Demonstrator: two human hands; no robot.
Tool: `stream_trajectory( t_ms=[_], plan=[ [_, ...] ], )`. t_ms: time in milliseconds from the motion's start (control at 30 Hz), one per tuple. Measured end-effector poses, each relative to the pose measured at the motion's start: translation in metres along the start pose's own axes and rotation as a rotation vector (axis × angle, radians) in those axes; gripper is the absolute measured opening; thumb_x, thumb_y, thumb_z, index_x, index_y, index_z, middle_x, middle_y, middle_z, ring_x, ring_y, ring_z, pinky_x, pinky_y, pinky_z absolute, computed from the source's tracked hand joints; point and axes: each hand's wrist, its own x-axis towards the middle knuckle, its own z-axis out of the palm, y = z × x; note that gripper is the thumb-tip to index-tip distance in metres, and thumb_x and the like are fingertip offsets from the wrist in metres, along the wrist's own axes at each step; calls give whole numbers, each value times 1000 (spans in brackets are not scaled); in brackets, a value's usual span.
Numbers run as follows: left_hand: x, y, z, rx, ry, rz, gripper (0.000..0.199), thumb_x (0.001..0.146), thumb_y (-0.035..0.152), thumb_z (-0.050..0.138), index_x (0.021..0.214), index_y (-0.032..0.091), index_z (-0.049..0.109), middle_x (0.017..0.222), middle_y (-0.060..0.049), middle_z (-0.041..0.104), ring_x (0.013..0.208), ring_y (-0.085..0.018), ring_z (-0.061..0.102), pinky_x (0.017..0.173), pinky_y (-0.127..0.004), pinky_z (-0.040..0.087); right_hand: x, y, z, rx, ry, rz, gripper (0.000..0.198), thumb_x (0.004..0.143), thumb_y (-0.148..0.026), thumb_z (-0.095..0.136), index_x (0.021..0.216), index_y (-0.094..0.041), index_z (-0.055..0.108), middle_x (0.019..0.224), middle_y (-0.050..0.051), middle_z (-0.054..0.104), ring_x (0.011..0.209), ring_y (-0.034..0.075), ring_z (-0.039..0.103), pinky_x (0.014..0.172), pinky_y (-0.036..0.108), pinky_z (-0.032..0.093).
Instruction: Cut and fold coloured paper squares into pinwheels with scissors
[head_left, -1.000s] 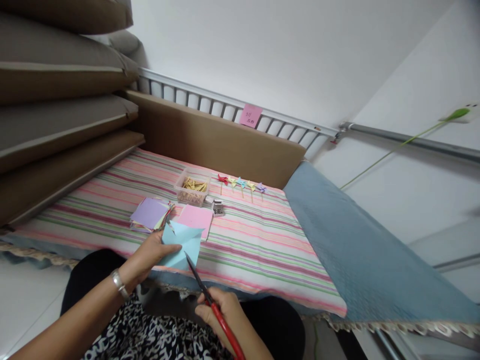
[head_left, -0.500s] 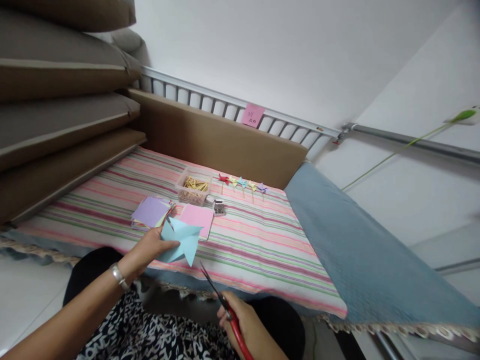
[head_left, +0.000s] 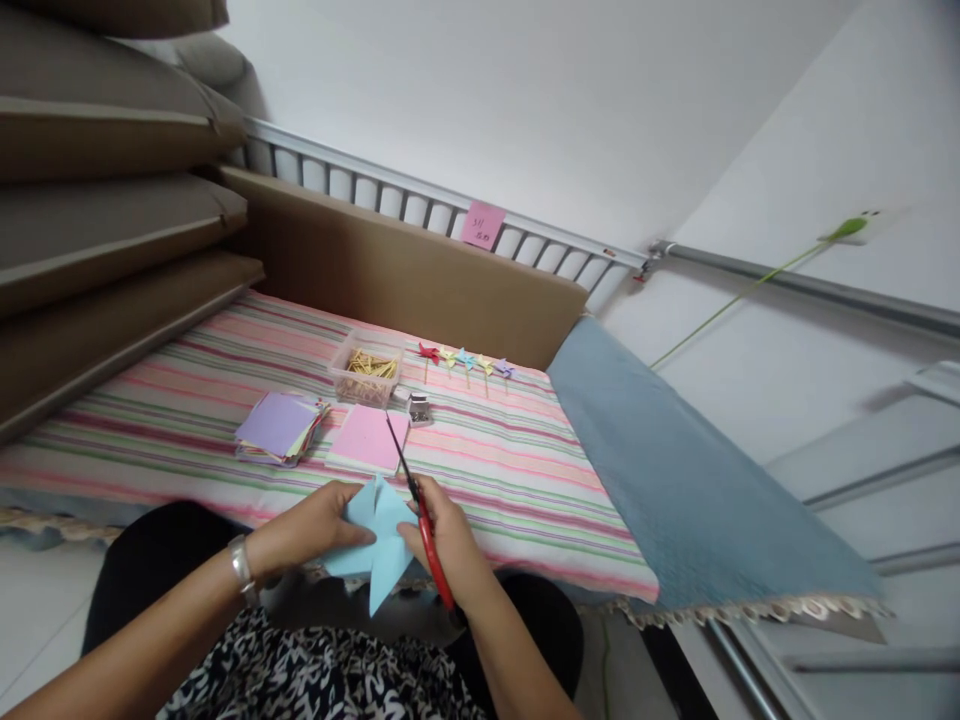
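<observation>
A light blue paper square (head_left: 386,540), cut in from its corners, is held over my lap near the bed's edge. My left hand (head_left: 330,525) pinches its left part between thumb and fingers. My right hand (head_left: 444,540) keeps red-handled scissors (head_left: 429,550) in its grip, the blades pointing up and away from me. The right thumb also touches the paper's right side. Just beyond lie a pink stack of paper (head_left: 367,438) and, to its left, a stack with a purple sheet on top (head_left: 279,425).
A clear plastic box (head_left: 366,370) holds several thin wooden sticks. Beside it stands a small open box (head_left: 418,408) of tiny metal pieces. Several small paper pinwheels (head_left: 465,360) on sticks lie in a row on the striped cloth (head_left: 510,480). Stacked cushions (head_left: 112,215) rise at the left.
My right hand has come up with the scissors to the paper, and its thumb now touches it. The blue paper has moved down toward my lap. The view has shifted slightly right.
</observation>
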Motion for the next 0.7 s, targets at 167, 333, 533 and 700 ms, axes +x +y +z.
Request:
stream_trajectory(
  t_ms=[167,333,533,700],
  plan=[
    [-6,3,-6,-392,55,8,26,69,34,66,89,17,66,80,-5,69,67,-17,61,61,-25,47,1,10,7,192,175,0,45,69,-11,53,112,-19,46,82,-2,55,70,11,52,64,19,43],
    [-4,-16,6,-602,141,59,10,71,26,66,79,19,67,79,-2,69,69,-14,61,66,-25,47,-1,12,19,308,334,-17,41,73,-15,51,114,-19,42,95,3,57,86,15,56,78,25,44],
    [1,-17,26,-603,171,93,29,65,27,70,90,14,68,86,-9,72,77,-20,64,78,-30,46,-4,6,33,306,405,-42,39,76,-15,50,114,-20,41,103,4,56,94,16,55,84,27,43],
    [3,-16,15,-468,322,100,34,64,29,70,93,12,66,81,-8,72,70,-22,65,73,-34,48,-10,12,28,233,309,-6,42,77,-16,51,118,-19,40,91,2,57,81,14,57,76,24,45]
  ],
)
